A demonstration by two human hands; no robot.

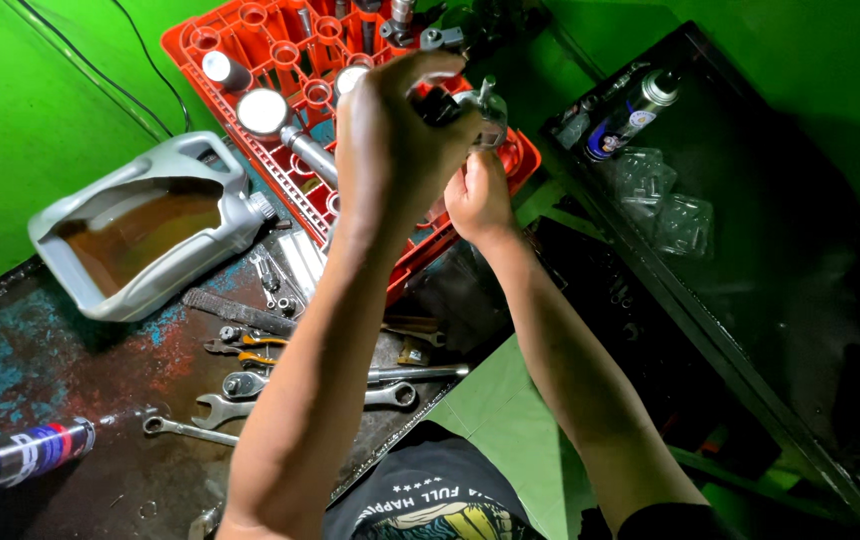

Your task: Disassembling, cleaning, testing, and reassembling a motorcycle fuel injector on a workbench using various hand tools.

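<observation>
My left hand (390,140) is raised over the red plastic crate (250,45), its fingers curled shut around the dark upper end of a small metal part (475,110); I see mostly the back of that hand, so the grip itself is hidden. My right hand (478,198) comes up from below, fingers closed on the silvery lower side of the same part, so both hands touch it and it hangs in the air above the crate's near right corner. A short stud sticks up from the part toward the top of the view; I cannot tell its long axis, as my fingers cover too much of it. In the crate lie shiny round-headed metal pieces (263,110). To the left on the worn tabletop (40,380) lies a grey jug (145,225) cut open on its side, with brown liquid in it. Nearer me are spanners (240,408), pliers and a file, partly crossed by my left forearm. A blue spray can (15,458) lies at the far left edge. On the right, a dark tray (790,300) carries another spray can (630,112) and clear plastic shells (665,200).
</observation>
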